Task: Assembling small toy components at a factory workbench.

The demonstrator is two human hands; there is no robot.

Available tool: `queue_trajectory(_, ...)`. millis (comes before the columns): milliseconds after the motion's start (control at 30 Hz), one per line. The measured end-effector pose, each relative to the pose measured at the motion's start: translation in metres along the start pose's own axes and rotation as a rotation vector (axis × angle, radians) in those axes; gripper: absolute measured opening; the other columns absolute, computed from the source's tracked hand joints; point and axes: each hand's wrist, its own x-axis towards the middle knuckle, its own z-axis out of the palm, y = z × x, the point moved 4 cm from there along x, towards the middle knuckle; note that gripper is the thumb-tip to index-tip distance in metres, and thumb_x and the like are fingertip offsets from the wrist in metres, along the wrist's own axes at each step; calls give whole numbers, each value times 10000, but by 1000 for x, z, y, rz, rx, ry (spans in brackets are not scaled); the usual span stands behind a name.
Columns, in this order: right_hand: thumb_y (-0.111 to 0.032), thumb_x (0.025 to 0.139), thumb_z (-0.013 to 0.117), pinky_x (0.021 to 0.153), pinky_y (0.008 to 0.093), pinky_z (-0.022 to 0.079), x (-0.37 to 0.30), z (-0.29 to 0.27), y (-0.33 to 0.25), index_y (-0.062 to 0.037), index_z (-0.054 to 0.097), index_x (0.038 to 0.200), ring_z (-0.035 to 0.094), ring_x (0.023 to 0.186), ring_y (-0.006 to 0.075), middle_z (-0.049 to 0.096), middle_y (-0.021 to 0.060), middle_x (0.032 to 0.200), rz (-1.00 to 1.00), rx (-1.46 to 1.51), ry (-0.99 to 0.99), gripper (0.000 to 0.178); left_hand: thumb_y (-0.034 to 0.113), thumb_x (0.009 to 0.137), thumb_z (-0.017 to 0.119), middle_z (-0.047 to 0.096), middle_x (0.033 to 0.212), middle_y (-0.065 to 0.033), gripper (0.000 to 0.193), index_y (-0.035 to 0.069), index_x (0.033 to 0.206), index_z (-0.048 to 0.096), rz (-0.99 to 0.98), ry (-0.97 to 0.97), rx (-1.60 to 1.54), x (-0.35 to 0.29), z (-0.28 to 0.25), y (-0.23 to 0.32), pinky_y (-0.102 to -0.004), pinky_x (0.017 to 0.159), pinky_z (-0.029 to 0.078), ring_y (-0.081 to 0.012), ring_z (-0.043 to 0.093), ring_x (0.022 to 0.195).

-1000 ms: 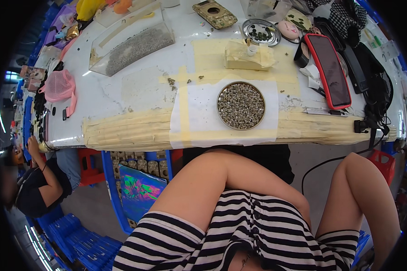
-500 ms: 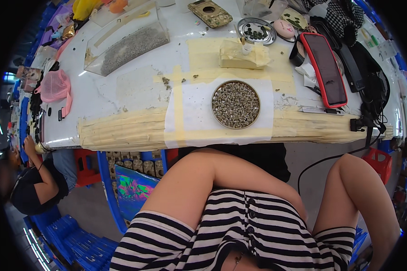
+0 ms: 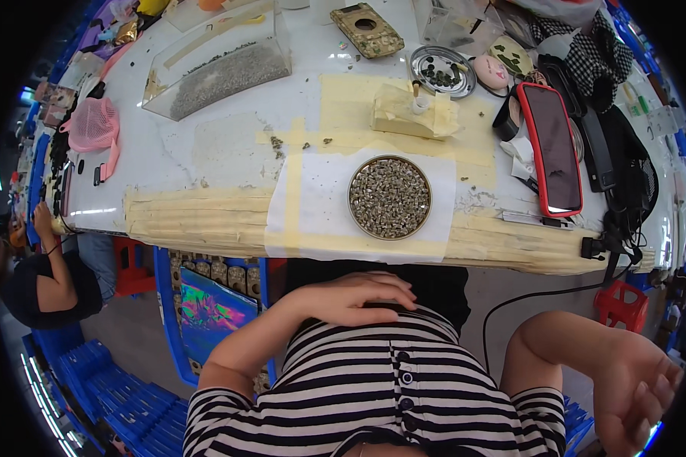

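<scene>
My left hand lies against the front of my striped shirt, just below the table edge. Its fingers are stretched out, with nothing seen in them. Off to the right, my right hand is raised beside the body, palm partly showing. Its fingers are loosely bent and apart, and no object shows in it. On the table in front stands a round tin filled with small shiny beads or stones. It rests on white paper, apart from both hands.
A yellow-taped block with a small white cup stands behind the tin. To the right lie a red-cased phone and a cable. A clear box of grey grains, a patterned case and a pink mesh pouch sit further off.
My left arm, which reached across my body to the right, has drawn back and its hand now shows on the shirt. My right hand has come into view. The view has shifted slightly.
</scene>
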Motion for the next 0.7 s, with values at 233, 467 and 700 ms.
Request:
queue_trajectory(233, -360, 1038, 107, 898, 496, 458, -51, 20, 4, -114, 529, 975, 538, 706, 221, 476, 31, 577, 225, -147, -545, 492, 177, 781, 800, 710, 975, -110, 339, 19, 1056, 682, -771, 281, 5, -142, -16, 7, -335, 815, 537, -228, 688, 935)
queue_trajectory(467, -349, 1049, 79, 920, 496, 453, -64, 14, 5, -101, 517, 1001, 537, 716, 222, 469, 35, 574, 269, -186, -602, 506, 97, 722, 745, 729, 865, -140, 239, 10, 943, 717, -825, -276, 109, -159, 4, -18, -323, 734, 549, -236, 716, 809)
queue_trajectory(700, -322, 1059, 95, 878, 483, 458, -71, 7, 8, -97, 542, 1010, 518, 670, 211, 448, 37, 555, 334, -226, -587, 503, 164, 741, 702, 705, 845, -162, 217, 59, 928, 734, -1095, -268, 573, -160, 2, -13, -426, 737, 537, -344, 687, 826)
